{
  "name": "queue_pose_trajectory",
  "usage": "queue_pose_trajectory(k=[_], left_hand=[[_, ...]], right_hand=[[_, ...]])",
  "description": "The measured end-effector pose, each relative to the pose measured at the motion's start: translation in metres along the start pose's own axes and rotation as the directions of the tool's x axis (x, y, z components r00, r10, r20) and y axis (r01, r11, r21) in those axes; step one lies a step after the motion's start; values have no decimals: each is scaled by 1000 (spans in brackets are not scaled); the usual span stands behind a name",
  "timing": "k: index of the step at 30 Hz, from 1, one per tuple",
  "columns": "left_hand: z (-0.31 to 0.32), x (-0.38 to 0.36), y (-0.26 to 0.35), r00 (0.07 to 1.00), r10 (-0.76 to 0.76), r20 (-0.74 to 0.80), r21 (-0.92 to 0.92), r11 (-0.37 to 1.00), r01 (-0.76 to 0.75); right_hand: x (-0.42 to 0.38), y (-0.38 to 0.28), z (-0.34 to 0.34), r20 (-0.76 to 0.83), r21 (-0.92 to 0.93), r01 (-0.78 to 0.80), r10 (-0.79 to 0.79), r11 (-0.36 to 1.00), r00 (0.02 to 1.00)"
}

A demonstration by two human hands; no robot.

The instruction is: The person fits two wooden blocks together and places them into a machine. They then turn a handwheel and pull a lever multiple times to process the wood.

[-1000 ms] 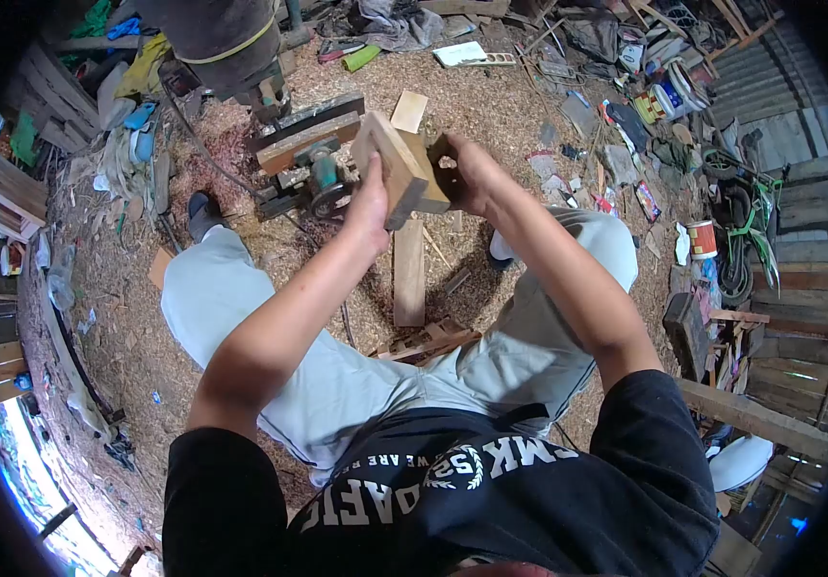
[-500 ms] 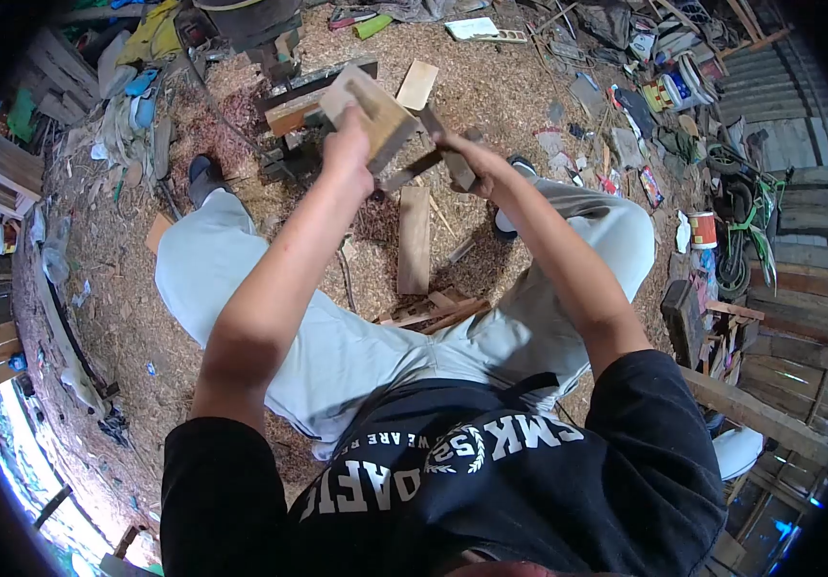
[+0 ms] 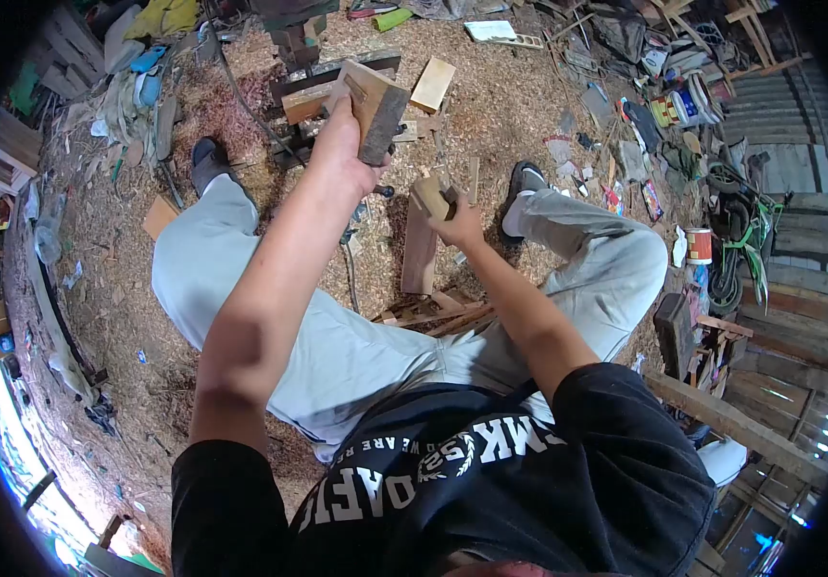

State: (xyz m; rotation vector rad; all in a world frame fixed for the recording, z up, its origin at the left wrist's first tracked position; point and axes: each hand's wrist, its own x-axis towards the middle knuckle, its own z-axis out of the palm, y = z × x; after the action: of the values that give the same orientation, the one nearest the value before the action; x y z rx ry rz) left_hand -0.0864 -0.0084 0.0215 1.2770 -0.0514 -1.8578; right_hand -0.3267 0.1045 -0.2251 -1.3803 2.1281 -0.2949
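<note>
My left hand (image 3: pixel 342 135) grips a pale wooden block (image 3: pixel 376 106) by its near side. The block has a dark, rough end face and a narrow slot in its upper face, and it is tilted above the ground. Lower and to the right, my right hand (image 3: pixel 460 223) is closed around a wooden-handled square (image 3: pixel 430 195); its thin blade is hard to make out now. Beneath that hand, a long plank (image 3: pixel 420 260) lies between my legs. A smaller pale board (image 3: pixel 432 85) rests on the shavings beyond the block.
Wood shavings (image 3: pixel 491 106) cover the ground. A timber piece (image 3: pixel 306 102) lies by a dark metal bar behind the block. A black cable (image 3: pixel 236 106) runs at left. Scraps lie between my thighs. Paint buckets (image 3: pixel 688 106) and a green bike (image 3: pixel 746 240) stand at right.
My right hand has drawn down and away from the block, turning the square, whose dark blade showed clearly before. The left hand has tilted the block so its dark end faces more to the right.
</note>
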Motion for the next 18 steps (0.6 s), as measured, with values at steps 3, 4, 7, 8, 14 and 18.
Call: queue_pose_trajectory(k=[3,4,7,8,14,18], left_hand=[[-3,8,0,999,-27,34,41,999,25],[-2,8,1,999,-31,36,39,999,30],[0,6,-1,997,-53,51,14,999,53],[0,5,0,996,-65,60,-7,998,66],[6,-13,1,996,-78,41,-70,994,81],[5,-11,-1,996,-84,38,-50,995,86]], right_hand=[[-9,-1,4,-37,-77,-3,0,997,999],[-10,-1,4,-30,-96,5,-8,995,1000],[-8,1,-5,39,-213,49,-42,976,998],[-7,1,-7,38,-214,50,-43,976,998],[6,9,-8,212,-92,5,15,996,977],[-10,-6,-16,95,-85,101,-92,991,991]])
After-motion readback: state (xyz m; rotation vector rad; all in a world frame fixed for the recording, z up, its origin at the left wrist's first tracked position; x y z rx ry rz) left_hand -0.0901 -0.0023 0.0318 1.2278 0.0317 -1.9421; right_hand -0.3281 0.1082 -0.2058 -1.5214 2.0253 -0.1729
